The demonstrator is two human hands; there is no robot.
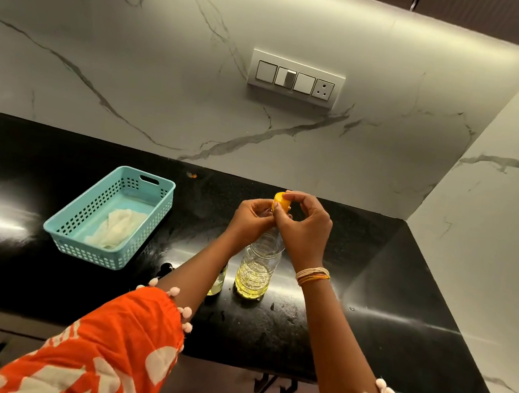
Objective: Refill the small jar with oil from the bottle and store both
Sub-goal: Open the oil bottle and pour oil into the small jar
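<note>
Bottle (258,263) stood upright on the black surface (387,299), about a third full of yellow oil, clear above. Both hands were up at its neck: right hand (305,228) pinched the yellow cap (281,201) from above with fingertips, left hand (250,216) curled round the neck just below. Cap was at the mouth; whether it was coming off or going on, couldn't tell. Jar (217,282) stood just left of the bottle, mostly hidden behind the left forearm; only a sliver with pale oil showed, level and lid unclear. A small dark thing (166,266) lay on the surface just left of the forearm, possibly the jar's lid, too small to tell. Teal basket (164,195) sat well to the left, a crumpled white cloth (118,227) inside it.

Progress, judged: mid-task at best. Pour not confirmed either way. Storing both was not done, as bottle and jar were out on the surface.
</note>
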